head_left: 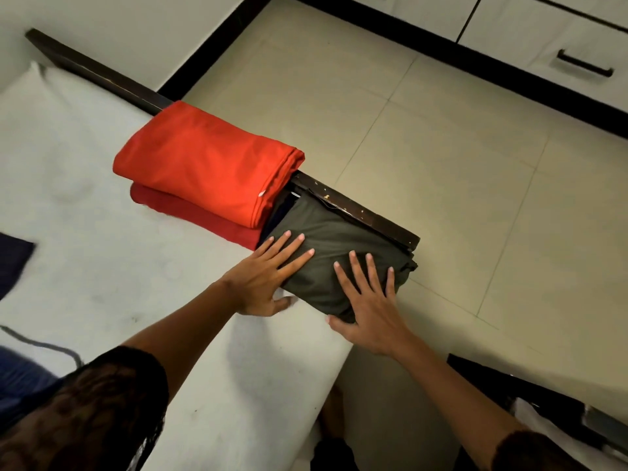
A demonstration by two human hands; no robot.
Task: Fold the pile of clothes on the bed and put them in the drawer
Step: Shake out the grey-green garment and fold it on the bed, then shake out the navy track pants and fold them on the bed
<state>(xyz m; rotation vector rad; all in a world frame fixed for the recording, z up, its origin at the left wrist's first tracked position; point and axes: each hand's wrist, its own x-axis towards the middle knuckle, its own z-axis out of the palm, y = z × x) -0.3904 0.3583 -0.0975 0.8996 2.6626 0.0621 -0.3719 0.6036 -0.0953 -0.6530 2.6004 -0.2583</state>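
A folded dark olive garment (343, 232) lies at the bed's corner, against the dark wooden footboard (367, 212). My left hand (268, 277) presses flat on its left part, fingers straight, thumb on the sheet. My right hand (367, 300) lies flat on its right part, fingers spread, thumb at the near edge. To the left sits a folded orange garment (204, 168) stacked on a darker red one (204, 215). A dark blue cloth (272, 215) peeks out between the stacks.
The white bed sheet (85, 198) spreads left. A dark blue garment (13, 256) lies at the far left edge. White drawers with a black handle (584, 66) stand across the tiled floor (441, 147). An open dark drawer (543, 402) shows at lower right.
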